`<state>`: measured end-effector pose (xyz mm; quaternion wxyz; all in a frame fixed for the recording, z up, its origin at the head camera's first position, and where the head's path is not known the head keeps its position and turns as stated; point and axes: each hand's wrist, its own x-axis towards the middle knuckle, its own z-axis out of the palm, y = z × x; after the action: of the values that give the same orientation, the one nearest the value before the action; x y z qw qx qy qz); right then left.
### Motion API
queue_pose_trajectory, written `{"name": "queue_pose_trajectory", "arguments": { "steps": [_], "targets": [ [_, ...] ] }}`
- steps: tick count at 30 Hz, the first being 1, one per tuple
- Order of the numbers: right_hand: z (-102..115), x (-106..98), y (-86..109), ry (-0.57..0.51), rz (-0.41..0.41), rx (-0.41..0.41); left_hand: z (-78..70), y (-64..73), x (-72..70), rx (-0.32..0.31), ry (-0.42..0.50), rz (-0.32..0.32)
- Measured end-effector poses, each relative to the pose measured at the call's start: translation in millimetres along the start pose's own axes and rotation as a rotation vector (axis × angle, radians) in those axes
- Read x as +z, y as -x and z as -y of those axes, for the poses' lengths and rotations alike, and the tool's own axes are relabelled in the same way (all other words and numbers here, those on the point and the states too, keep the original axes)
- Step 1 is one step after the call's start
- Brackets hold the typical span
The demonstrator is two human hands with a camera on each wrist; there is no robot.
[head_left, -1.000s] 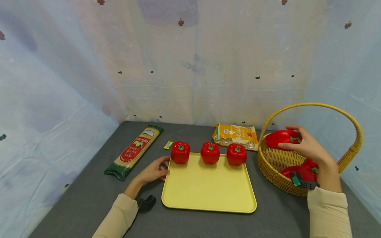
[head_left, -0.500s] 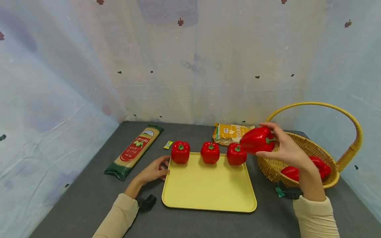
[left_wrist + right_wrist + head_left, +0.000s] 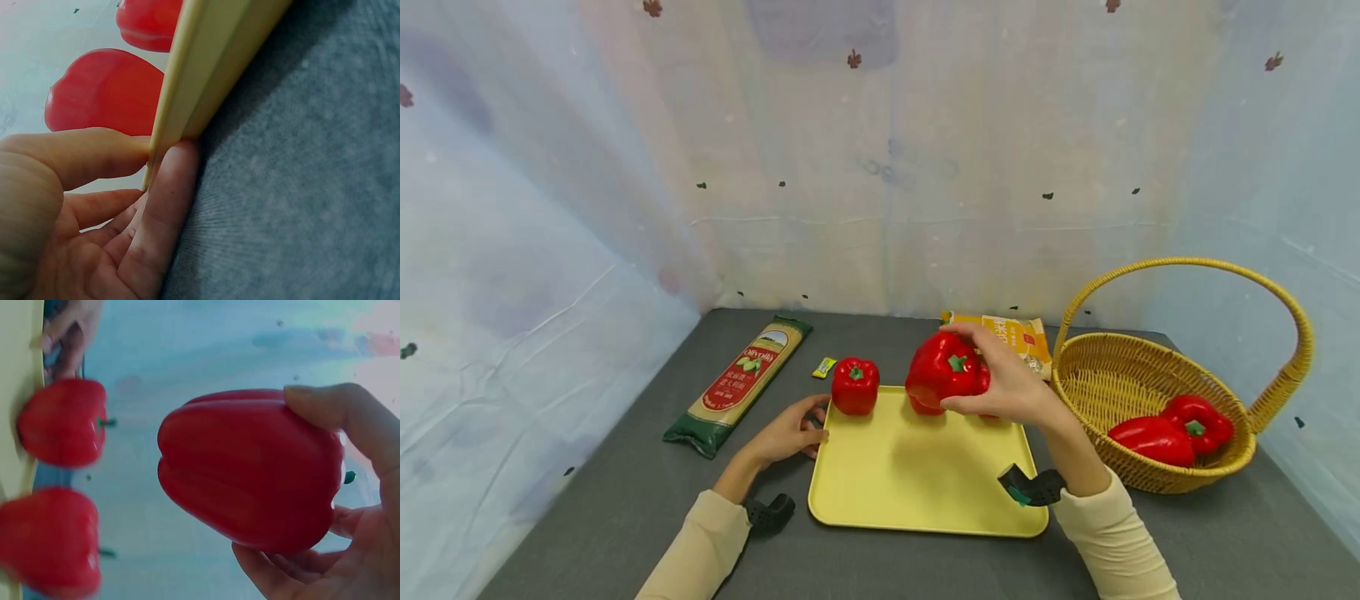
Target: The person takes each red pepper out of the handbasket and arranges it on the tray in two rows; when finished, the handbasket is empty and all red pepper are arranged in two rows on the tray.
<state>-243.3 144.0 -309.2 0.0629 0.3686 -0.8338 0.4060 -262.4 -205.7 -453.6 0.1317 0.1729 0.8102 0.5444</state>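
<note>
A red bell pepper (image 3: 938, 367) with a green stem is gripped between the thumb and fingers of my right hand (image 3: 1007, 379), held above the yellow tray (image 3: 917, 492). Its shadow falls on the tray. Along the tray's far edge, a second red bell pepper (image 3: 855, 387) stands upright at the left; two more are mostly covered by the held one and my hand. My left hand (image 3: 786, 433) pinches the tray's left rim, with the thumb and fingers on either side of it in the left wrist view (image 3: 156, 150).
A wicker basket (image 3: 1120, 375) with a tall handle stands at the right, two red bell peppers (image 3: 1172, 437) inside. Behind the tray lies a yellow grain bag (image 3: 1026, 337), partly hidden. A long pasta packet (image 3: 741, 379) and a small yellow-green wrapper (image 3: 823, 367) lie at the left.
My right hand has carried the bell pepper leftward out of the basket, past the tray's right edge, to over the tray. The left hand and the tray have stayed put.
</note>
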Motion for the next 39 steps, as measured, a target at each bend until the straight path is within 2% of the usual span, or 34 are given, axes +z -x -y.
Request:
{"name": "queue_pose_trajectory", "arguments": {
  "steps": [4, 10, 16, 20, 28, 39],
  "targets": [
    [7, 21, -9.7, 0.050, 0.022, -0.035, -2.0, 0.9, 0.1, -0.004, -0.005, -0.002],
    [12, 48, -15.7, 0.012, 0.050, -0.030, -2.1, 1.0, 0.0, -0.008, -0.001, 0.001],
    [7, 69, -18.3, 0.018, 0.067, -0.027, -1.5, 0.3, -0.2, -0.006, 0.013, 0.003],
    [3, 79, -19.3, 0.010, 0.096, 0.002, -2.2, 0.9, 0.3, -0.012, 0.014, 0.005],
    [-2, 96, -21.2, 0.060, 0.139, -0.013, -4.0, 0.8, -0.4, -0.006, 0.006, -0.006],
    [-9, 112, -21.6, 0.111, 0.153, 0.017, -4.6, 1.6, -0.7, -0.008, 0.021, 0.011]
  ]
}}
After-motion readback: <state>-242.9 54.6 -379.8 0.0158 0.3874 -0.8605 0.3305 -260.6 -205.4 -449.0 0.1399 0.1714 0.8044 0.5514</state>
